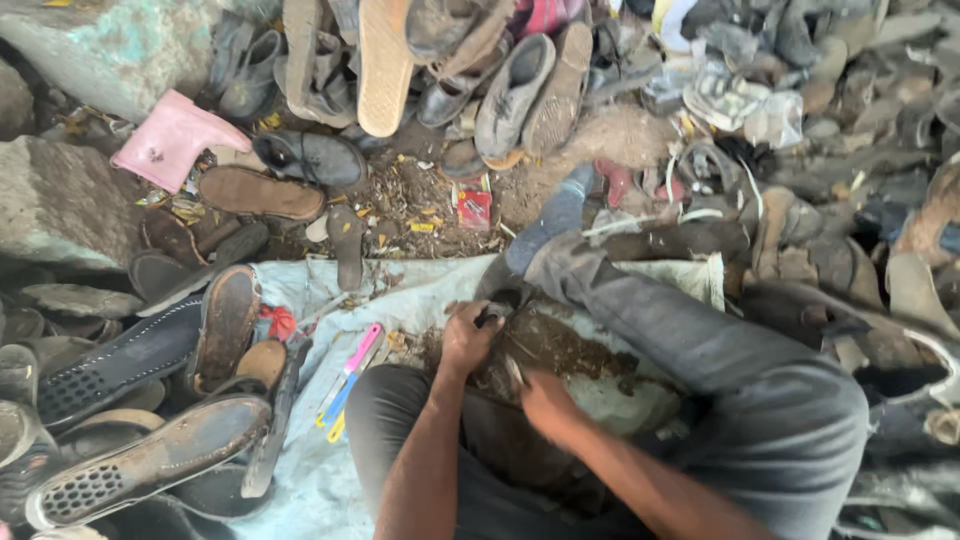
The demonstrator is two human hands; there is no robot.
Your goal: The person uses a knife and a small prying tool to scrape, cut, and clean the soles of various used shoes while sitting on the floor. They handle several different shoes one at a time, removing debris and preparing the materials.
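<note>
The left hand (468,338) is closed around a small dark tool (490,316), whose long axis points up-right. The right hand (545,398) grips a dirty brown shoe sole (560,350) lying flat on pale cloth (300,470).

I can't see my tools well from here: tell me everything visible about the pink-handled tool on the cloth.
The pink-handled tool is slim and straight, its handle looking like plastic. It lies flat and slanted on the pale blue cloth, beside and touching a blue tool and a yellow one. No hand touches it; the left hand is nearest. Its tip is unclear.
</note>
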